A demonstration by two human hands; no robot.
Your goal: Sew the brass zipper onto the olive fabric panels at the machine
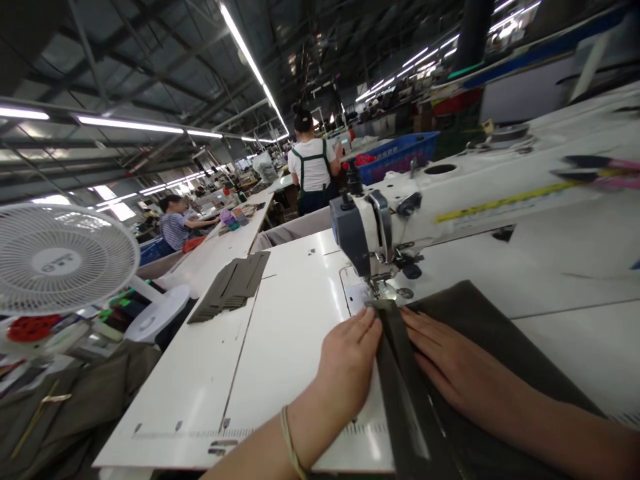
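Observation:
A sewing machine (367,233) stands in front of me, its needle and presser foot over a dark olive fabric strip (395,360). The strip runs from the foot toward me, with a narrow gap down its length. My left hand (350,360) is closed at the strip's left edge just before the foot, fingertips pressed together on the cloth. On the other side, my right hand (450,360) lies flat with fingers stretched out along the strip. Beneath that hand spreads a larger dark olive fabric panel (480,320). The thumb of my right hand is hidden.
A stack of cut olive pieces (233,287) lies on the white table (290,333) to the left. Further left are a white fan (65,260) and heaped fabric (75,413). Scissors (590,170) and a yellow tape (505,202) rest on the machine. Two people work beyond.

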